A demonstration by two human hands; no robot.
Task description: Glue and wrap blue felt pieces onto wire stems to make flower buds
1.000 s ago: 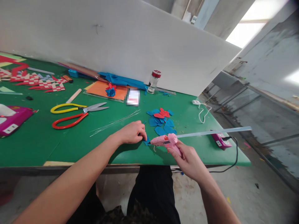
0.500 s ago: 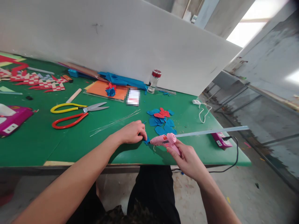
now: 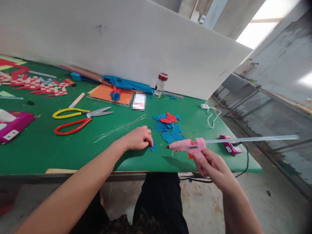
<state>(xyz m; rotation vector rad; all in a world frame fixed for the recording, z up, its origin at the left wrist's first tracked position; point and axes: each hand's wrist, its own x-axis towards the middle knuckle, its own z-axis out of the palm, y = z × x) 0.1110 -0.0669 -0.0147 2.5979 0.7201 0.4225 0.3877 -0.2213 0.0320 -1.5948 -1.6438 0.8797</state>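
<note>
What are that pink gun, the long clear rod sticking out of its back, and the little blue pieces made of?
The pink glue gun in the right hand looks like moulded plastic, smooth and slightly shiny. The clear rod looks like a translucent glue stick, waxy and pale. The blue pieces look flat, matte and soft-edged, probably felt or foam sheet; I cannot tell which.

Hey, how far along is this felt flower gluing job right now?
Done: one finished blue-and-red flower lies on the orange sheet. In hand: the left hand pins a blue petal to the green table, while the right hand holds the pink glue gun, its nozzle off the petal. Left: a pile of loose petals and the wires lie unused.
</note>
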